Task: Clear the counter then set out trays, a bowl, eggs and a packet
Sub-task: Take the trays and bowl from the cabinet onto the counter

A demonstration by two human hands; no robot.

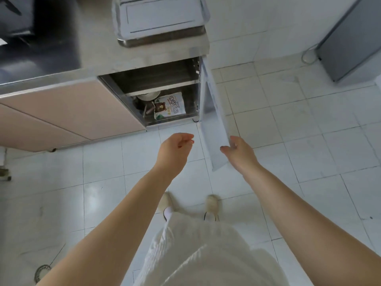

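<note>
A steel counter (97, 48) carries a stack of metal trays (160, 19) at its right end. Below it a cabinet stands open, its door (214, 124) swung out to the right. On the cabinet's lower shelf lie a white packet with a bear picture (171, 105) and a white bowl (148, 96), partly hidden. My right hand (239, 151) touches the door's lower edge with relaxed fingers. My left hand (175, 147) hovers in front of the cabinet, fingers loosely curled, holding nothing. No eggs are in view.
A dark sink (39, 32) sits at the counter's left. Pink cabinet fronts (61, 112) run left of the open cabinet. A grey appliance (354, 38) stands at the right on the white tiled floor (288, 120). A floor drain (42, 273) lies bottom left.
</note>
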